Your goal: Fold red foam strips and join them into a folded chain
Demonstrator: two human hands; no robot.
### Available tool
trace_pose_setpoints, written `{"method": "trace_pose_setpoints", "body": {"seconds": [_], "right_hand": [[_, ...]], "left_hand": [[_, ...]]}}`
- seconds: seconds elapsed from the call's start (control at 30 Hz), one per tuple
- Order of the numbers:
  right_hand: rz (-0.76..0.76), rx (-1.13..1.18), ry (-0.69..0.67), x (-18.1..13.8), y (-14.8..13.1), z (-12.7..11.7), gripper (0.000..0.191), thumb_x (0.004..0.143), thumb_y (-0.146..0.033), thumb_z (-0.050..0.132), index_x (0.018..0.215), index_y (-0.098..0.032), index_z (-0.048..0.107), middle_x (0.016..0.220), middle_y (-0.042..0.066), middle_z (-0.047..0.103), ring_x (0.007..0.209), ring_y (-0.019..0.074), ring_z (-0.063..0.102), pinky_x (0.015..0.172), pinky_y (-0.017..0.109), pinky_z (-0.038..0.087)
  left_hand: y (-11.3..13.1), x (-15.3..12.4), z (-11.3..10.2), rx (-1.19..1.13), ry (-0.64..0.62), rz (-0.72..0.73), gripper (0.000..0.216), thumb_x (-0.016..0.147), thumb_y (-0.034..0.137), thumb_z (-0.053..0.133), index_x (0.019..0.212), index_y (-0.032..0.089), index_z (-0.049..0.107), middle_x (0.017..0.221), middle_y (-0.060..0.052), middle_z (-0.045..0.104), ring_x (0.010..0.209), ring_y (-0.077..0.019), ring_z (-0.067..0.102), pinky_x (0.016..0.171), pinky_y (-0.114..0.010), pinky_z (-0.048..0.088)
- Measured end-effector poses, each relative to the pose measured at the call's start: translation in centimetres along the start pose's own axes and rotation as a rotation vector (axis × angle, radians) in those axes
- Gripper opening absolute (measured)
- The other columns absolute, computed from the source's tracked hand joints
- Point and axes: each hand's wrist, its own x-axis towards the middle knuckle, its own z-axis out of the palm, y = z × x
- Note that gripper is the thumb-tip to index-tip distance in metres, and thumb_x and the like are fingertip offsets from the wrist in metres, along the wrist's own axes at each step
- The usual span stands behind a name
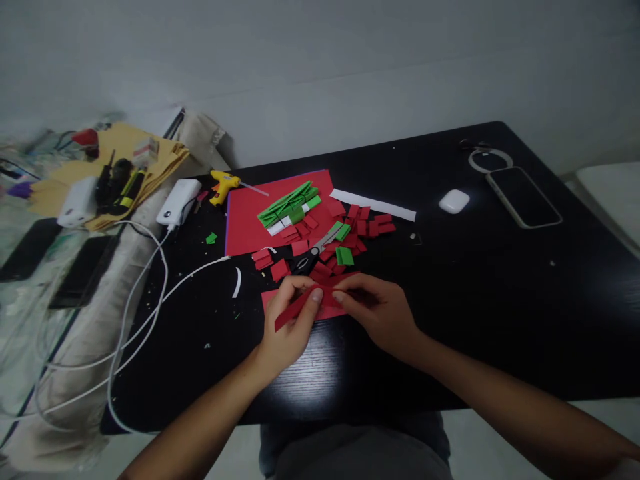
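Between thumb and fingers, my left hand pinches a narrow strip of red paper that slants down to the left. My right hand is closed on the same strip near its other end, thumb on top. Beneath the strip, a wider red paper piece lies on the black table. Just beyond my hands are black-handled scissors, partly covered by cut red paper pieces. Small green paper pieces sit among them. A stack of folded green paper rests on a large red sheet.
A yellow glue gun stands by the red sheet's upper left corner. A white paper strip, a white earphone case and a phone lie to the right. Left are a white power bank and looping white cables.
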Motion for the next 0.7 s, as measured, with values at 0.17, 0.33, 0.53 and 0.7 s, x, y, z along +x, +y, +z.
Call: {"method": "trace_pose_setpoints", "body": {"seconds": [0.17,0.33,0.53,0.7], "right_hand": [[0.011,0.017,-0.010,-0.08,-0.06,0.09,0.003,0.087,-0.025,0.074,0.086,-0.023,0.077,0.085,0.002,0.079,0.079,0.0186,0.074,0.073,0.029,0.058],[0.052,0.030,-0.032,-0.06,0.11,0.17,0.004,0.086,-0.025,0.073,0.085,-0.022,0.075,0.083,0.001,0.078,0.076,0.0170,0.073,0.071,0.027,0.057],[0.082,0.002,-0.116,0.05,0.29,0.22,0.006,0.086,-0.024,0.069,0.084,-0.019,0.073,0.077,0.001,0.074,0.069,0.0149,0.068,0.064,0.024,0.054],[0.066,-0.015,-0.211,0.03,0.15,0.14,0.014,0.089,-0.028,0.066,0.083,-0.017,0.072,0.076,0.003,0.072,0.067,0.0155,0.066,0.064,0.025,0.053]], "left_hand": [[-0.02,-0.14,-0.11,0.052,0.042,0.028,0.011,0.098,0.028,0.064,0.092,0.019,0.064,0.074,0.002,0.067,0.064,-0.0117,0.062,0.061,-0.023,0.049],[-0.37,-0.03,-0.13,0.051,0.045,0.036,0.008,0.096,0.026,0.067,0.094,0.019,0.066,0.076,0.002,0.069,0.066,-0.0112,0.063,0.063,-0.022,0.050],[-0.79,0.19,-0.14,0.044,0.045,0.083,0.004,0.094,0.022,0.069,0.094,0.018,0.067,0.078,0.002,0.069,0.068,-0.0096,0.064,0.065,-0.019,0.051],[-0.94,0.26,-0.40,0.062,-0.002,0.077,0.007,0.093,0.024,0.070,0.092,0.018,0.068,0.075,0.002,0.068,0.064,-0.0093,0.060,0.061,-0.019,0.048]]}}
